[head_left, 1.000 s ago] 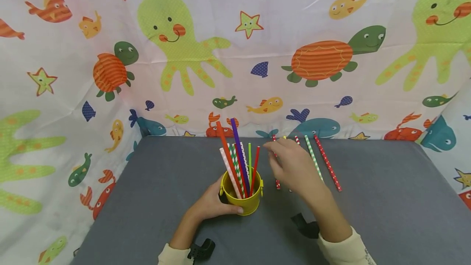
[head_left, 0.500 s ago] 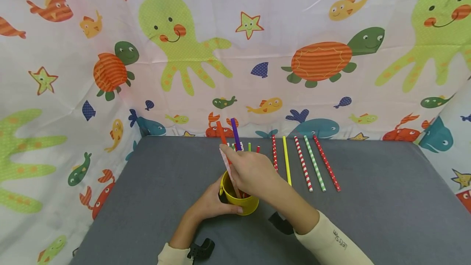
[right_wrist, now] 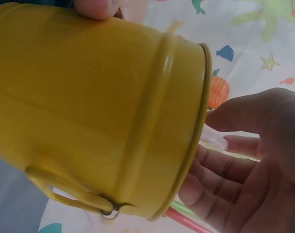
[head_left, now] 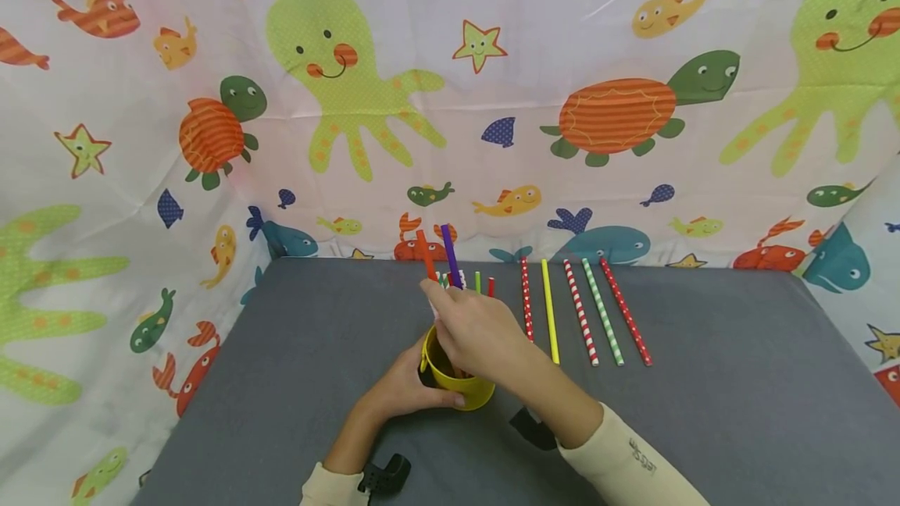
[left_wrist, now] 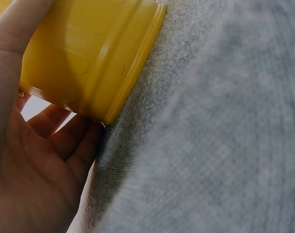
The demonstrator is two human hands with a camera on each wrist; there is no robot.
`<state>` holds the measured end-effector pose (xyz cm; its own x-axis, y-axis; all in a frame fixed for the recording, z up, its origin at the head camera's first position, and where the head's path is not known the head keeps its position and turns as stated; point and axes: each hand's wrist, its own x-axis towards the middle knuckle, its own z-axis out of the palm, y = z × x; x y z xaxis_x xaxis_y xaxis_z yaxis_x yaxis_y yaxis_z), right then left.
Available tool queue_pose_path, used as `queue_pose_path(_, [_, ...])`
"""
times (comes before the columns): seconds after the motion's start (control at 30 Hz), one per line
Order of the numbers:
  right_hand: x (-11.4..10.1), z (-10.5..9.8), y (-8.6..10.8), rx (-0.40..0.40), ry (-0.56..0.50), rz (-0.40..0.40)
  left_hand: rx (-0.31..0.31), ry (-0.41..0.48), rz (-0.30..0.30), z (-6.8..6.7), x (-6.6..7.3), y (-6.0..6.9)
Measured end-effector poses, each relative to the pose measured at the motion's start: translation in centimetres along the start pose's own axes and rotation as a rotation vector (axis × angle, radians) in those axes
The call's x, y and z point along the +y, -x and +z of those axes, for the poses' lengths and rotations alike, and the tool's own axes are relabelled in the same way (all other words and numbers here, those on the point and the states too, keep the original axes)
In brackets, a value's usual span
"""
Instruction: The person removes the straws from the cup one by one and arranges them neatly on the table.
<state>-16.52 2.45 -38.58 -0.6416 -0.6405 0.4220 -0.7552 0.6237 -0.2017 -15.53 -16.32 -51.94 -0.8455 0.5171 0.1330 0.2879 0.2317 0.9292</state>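
Note:
A yellow bucket (head_left: 480, 394) stands on the grey table, with my left hand (head_left: 402, 390) gripping its left side, thumb across the front. In the left wrist view, my left hand (left_wrist: 35, 170) curves round the bucket (left_wrist: 84, 53). My right hand (head_left: 485, 333) is over the mouth, its fingers round a pale pink straw, mostly covered. An orange-red straw (head_left: 426, 254) and a purple straw (head_left: 451, 254) rise above the hand. In the right wrist view, my right hand (right_wrist: 268, 165) is beside the rim of the bucket (right_wrist: 98, 97), near a pale straw (right_wrist: 214, 138).
Right of the bucket, on the table (head_left: 316, 318), lie a red dotted straw (head_left: 526, 303), a yellow straw (head_left: 550, 311), a red striped straw (head_left: 580, 315), a green striped straw (head_left: 602, 311) and another red dotted straw (head_left: 626, 312). A printed sea-animal cloth (head_left: 422, 22) hangs behind.
My right hand has moved left from above the lying straws to the bucket's mouth and taken hold of the pale pink straw. My left hand has stayed on the bucket.

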Motion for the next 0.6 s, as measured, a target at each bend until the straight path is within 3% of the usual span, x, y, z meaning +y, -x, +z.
queue_pose_path(0.1, [-0.1, 0.1, 0.4, 0.053, -0.064, 0.008, 0.002, 0.000, 0.011, -0.1, 0.0, 0.0])
queue_pose_path(0.3, [-0.2, 0.2, 1.8, 0.112, -0.310, 0.072, 0.003, 0.003, 0.028, 0.0, 0.0, -0.2])
queue_pose_path(0.47, [-0.2, 0.5, 3.0, 0.089, -0.427, 0.097, 0.023, 0.005, 0.020, 0.2, 0.2, -0.1])
queue_pose_path(0.6, [0.0, 0.9, 3.7, 0.051, -0.430, 0.100, 0.035, 0.025, 0.024, 0.1, 2.0, 0.2])
